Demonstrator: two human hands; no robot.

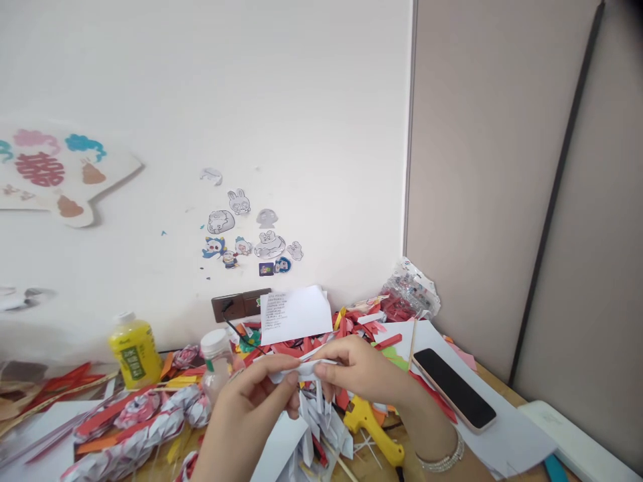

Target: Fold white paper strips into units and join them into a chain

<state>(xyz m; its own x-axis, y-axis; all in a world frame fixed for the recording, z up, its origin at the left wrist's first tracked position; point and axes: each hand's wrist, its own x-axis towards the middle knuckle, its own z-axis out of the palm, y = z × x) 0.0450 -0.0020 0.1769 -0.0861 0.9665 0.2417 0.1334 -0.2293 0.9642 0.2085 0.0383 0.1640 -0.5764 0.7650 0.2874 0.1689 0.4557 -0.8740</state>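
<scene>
Between both hands, above the cluttered table, is a narrow folded strip of white paper point(307, 370). My left hand point(256, 402) pinches its left end between thumb and fingers. The right end is gripped by my right hand point(351, 368), whose wrist wears a shiny bracelet. Just below them lies a bunch of folded white paper pieces point(316, 422). A yellow hot glue gun point(374, 432) rests under my right hand. To the left runs a twisted length of folded white paper point(135, 442) with pinkish paper roses point(138, 408) beside it.
A yellow-labelled bottle point(134, 355) and a clear white-capped bottle point(215, 355) stand at left. On white sheets at right lies a black phone point(455, 388). Red paper scraps point(346, 328), a handwritten sheet point(296, 314) and a power socket point(241, 306) are at the back wall.
</scene>
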